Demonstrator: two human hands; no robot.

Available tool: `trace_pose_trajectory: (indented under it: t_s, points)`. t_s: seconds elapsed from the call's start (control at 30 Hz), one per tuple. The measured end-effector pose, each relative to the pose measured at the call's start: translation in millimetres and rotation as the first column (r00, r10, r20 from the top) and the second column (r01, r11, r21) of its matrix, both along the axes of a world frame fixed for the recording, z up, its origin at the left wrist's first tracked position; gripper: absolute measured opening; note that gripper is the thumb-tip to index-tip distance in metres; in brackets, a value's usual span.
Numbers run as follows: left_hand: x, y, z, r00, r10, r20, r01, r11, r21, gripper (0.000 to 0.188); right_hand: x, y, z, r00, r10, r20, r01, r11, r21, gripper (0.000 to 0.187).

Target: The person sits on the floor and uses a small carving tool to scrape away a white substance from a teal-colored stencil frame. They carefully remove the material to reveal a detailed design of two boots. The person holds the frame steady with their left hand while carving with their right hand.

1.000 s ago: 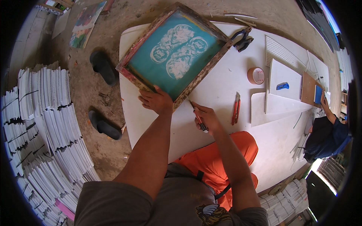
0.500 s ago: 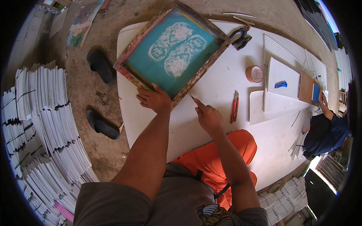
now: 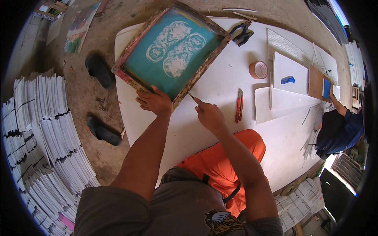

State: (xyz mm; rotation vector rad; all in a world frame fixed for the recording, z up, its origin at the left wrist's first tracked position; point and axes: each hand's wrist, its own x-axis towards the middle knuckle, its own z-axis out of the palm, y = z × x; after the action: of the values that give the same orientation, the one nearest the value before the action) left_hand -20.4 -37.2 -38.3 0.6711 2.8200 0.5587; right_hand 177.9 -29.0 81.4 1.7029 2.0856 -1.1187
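Note:
A screen-printing frame (image 3: 202, 74) with a worn, paint-stained wooden border lies tilted on the white board (image 3: 189, 137). Its mesh is teal with whitish round printed figures. Over its near corner, my left hand (image 3: 156, 103) is closed, the thumb on the inner side and the fingers along the outer edge. Just right of that corner, my right hand (image 3: 210, 117) is closed round a thin tool (image 3: 191, 95) with a narrow metal tip. The tip meets or nearly meets the frame's right-hand edge; its handle is hidden in my fingers.
A red cutter (image 3: 239, 106), brown tape roll (image 3: 258, 70), dark-handled pliers (image 3: 242, 33) and a blue cutter (image 3: 288, 80) lie rightward among white sheets (image 3: 289, 67). At far right a co-worker's hand (image 3: 334, 97) touches a blue block. Sandals (image 3: 103, 131) and bundled white stacks (image 3: 59, 129) are left.
The view has shifted, so the frame, board and tools sit slightly further left in the picture. Both hands keep their holds, and the tool's tip stays by the frame's edge.

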Motion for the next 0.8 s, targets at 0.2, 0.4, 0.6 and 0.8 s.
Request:
trace_pose_trajectory:
  t_s: [0.2,0.4,0.6,0.8]
  points:
    - [-1,0,7,1.0,-0.006,0.018,0.006,1.0,0.012,0.086,0,-4,-2,0.989,-0.124,-0.085,0.122,0.992,-0.02,0.042]
    - [2,2,8,1.0,0.004,0.009,-0.004,1.0,0.023,0.086,15,-11,-40,0.803,-0.452,-0.389,0.358,0.887,-0.292,0.041]
    - [-2,3,7,1.0,0.015,-0.012,-0.015,1.0,-0.017,0.084,6,-10,-21,0.998,0.02,0.054,-0.032,0.975,0.221,0.043]
    - [2,4,9,1.0,0.014,-0.004,-0.015,1.0,-0.009,0.084,35,-4,-67,0.732,-0.507,-0.456,0.3,0.84,-0.453,0.049]
